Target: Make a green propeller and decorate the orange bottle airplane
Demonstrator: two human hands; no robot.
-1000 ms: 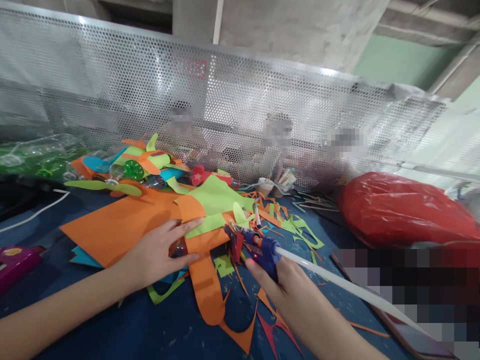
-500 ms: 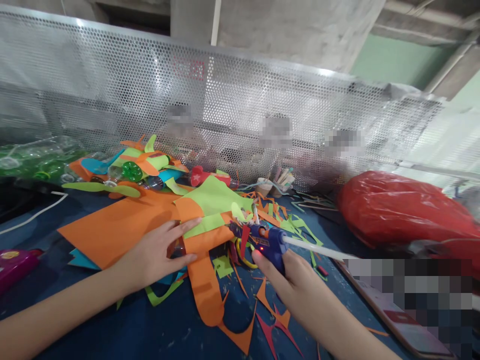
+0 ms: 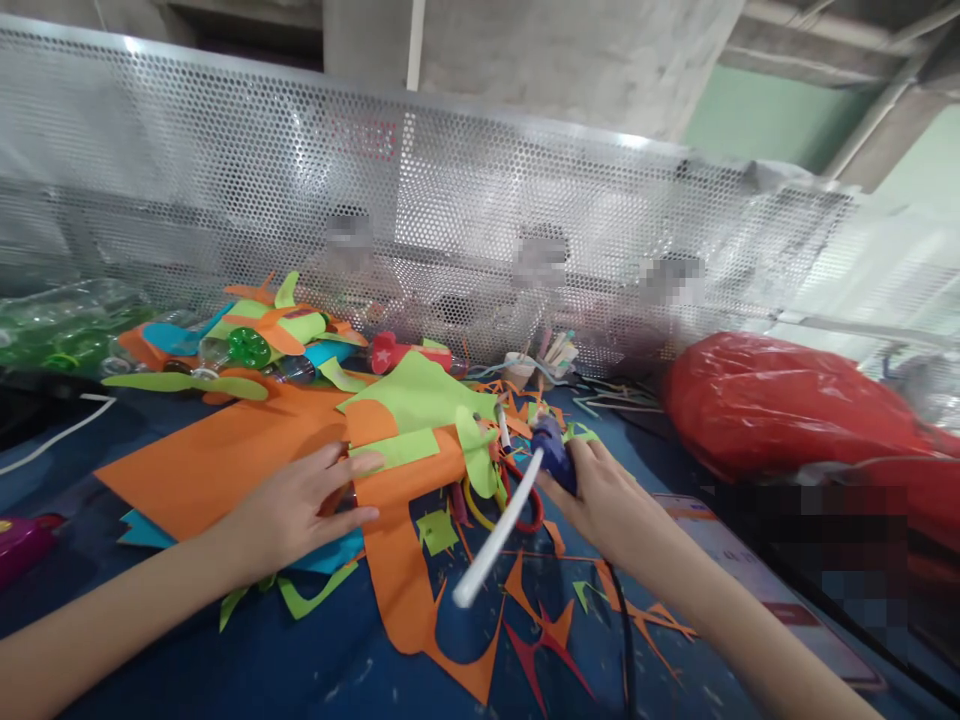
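Note:
My left hand (image 3: 292, 510) is closed around the near end of a paper-covered model airplane (image 3: 442, 462). Its tube-shaped body is orange with a light green band, and one rounded orange wing (image 3: 397, 590) points toward me. A light green propeller (image 3: 478, 455) sits at its right end. Just right of that propeller, my right hand (image 3: 611, 495) grips a blue hot glue gun (image 3: 553, 450), its nozzle turned away from me. A long white glue stick (image 3: 495, 540) sticks out of its back toward me. Red and yellow scissors handles (image 3: 534, 508) lie below, partly covered.
Paper scraps (image 3: 540, 640) litter the blue table (image 3: 315, 660). Another model airplane (image 3: 262, 330) stands behind, with plastic bottles (image 3: 82, 315) at left. A red plastic bag (image 3: 780, 400) lies at right, near a black cord (image 3: 624, 640). A perforated metal screen (image 3: 465, 190) rises behind; people show through it.
My right hand has drawn the glue gun rightward off the airplane's end and turned it, swinging the glue stick toward me. The propeller now shows more fully. My left hand keeps its hold.

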